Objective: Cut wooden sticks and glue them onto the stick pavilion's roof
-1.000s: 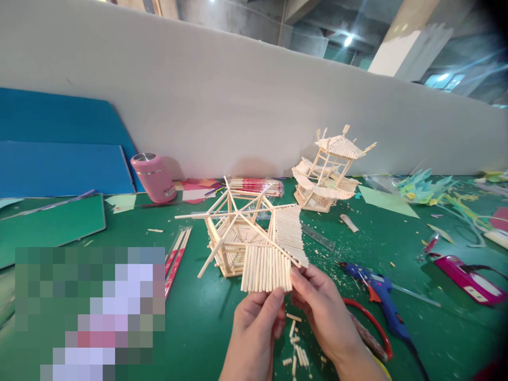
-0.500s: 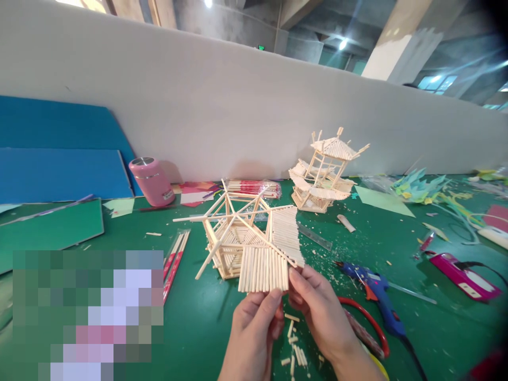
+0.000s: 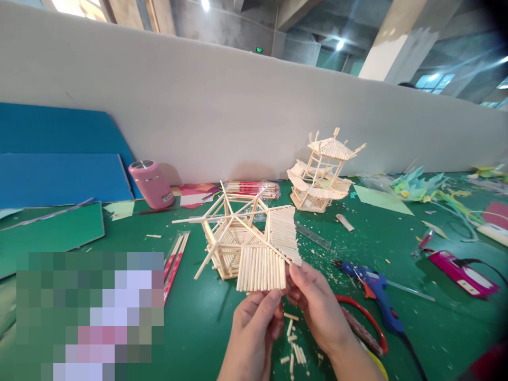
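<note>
Stick panel [image 3: 262, 267], a flat row of short pale sticks laid side by side, pinched at its near edge between both hands: the left hand [image 3: 254, 328] closes on the near left corner with thumb on top, the right hand [image 3: 313, 307] closes on the near right corner. The single sticks run away from the grip toward the far wall, while the panel's long axis lies crosswise, left to right; its face tilts up toward the camera. The panel's far edge meets the frame [image 3: 232, 238], a six-sided stick structure with spokes radiating from a hub, standing on the table just beyond the grip. A second panel [image 3: 283, 233] leans on the frame's right side, just beyond the right hand. Below the grip lie cut stick ends [image 3: 293, 352]. Right of the grip lie a red ring [image 3: 371, 328] and a blue glue gun [image 3: 375, 291]; farther right, a pink case [image 3: 462, 272]. Beyond and right of the grip stands a finished pagoda [image 3: 321, 174]; a ruler [image 3: 313, 237] lies between it and the frame. Left of the grip lie wrapped chopsticks [image 3: 177, 259]; far left beyond, a pink cup [image 3: 151, 182]. The surface is a green mat [image 3: 206, 328] strewn with chips, bounded by a white wall [image 3: 238, 121]; blue boards [image 3: 59, 159] lean at its left, and a concrete ceiling with lamps rises beyond.
</note>
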Motion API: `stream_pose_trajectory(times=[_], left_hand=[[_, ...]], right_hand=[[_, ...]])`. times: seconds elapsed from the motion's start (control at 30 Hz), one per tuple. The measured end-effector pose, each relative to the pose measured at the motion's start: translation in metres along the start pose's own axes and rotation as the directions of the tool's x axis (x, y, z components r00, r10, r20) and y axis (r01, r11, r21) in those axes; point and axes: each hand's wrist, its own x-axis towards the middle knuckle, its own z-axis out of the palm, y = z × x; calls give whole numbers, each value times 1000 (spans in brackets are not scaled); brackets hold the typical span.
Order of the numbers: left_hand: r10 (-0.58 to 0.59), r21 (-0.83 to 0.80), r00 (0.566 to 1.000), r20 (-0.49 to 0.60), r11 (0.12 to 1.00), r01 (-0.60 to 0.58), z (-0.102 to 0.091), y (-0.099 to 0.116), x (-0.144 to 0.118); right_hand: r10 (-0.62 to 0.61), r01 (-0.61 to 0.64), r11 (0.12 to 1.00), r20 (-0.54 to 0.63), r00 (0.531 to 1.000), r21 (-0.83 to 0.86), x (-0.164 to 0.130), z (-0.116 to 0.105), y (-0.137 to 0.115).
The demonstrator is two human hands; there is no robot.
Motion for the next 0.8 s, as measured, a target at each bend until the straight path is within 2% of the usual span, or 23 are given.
stream_pose_trajectory(times=[0.1, 0.2, 0.3, 0.4, 0.43, 0.5, 0.57, 0.63, 0.67, 0.73, 0.8], left_hand=[[-52, 36, 998, 25, 998, 52, 2, -3, -5], [-75, 113, 997, 0, 991, 75, -1, 2, -16], [11, 271, 997, -72, 962, 9, -14, 14, -25], [175, 509, 979, -107, 855, -97, -36, 25, -32], [252, 626, 965, -65, 764, -158, -44, 27, -33], [339, 822, 933, 122, 492, -286, -59, 27, -36], [312, 885, 889, 336, 220, -411, -71, 22, -37], [266, 850, 809, 524, -98, -518, -79, 16, -38], [228, 818, 789, 570, -249, -519, -82, 12, -38], [174, 741, 779, 602, -484, -465, -83, 7, -37], [140, 672, 794, 592, -630, -390, -81, 4, -36]], right_hand=[[-19, 18, 1000, -42, 999, -21, -8, -8, 0], [-49, 41, 997, -113, 992, -68, -20, -21, 4], [-83, 51, 985, -195, 977, -164, -34, -38, 14], [-107, 30, 959, -260, 960, -283, -47, -52, 23], [-110, 19, 947, -271, 956, -320, -51, -55, 26], [-120, 4, 923, -280, 952, -385, -57, -59, 31], [-137, 0, 901, -285, 949, -435, -62, -61, 35], [-161, 4, 878, -289, 944, -478, -65, -62, 38], [-175, 7, 864, -288, 942, -503, -67, -62, 39], [-204, 19, 834, -276, 939, -551, -71, -63, 40], [-228, 38, 807, -251, 941, -590, -74, -64, 41]])
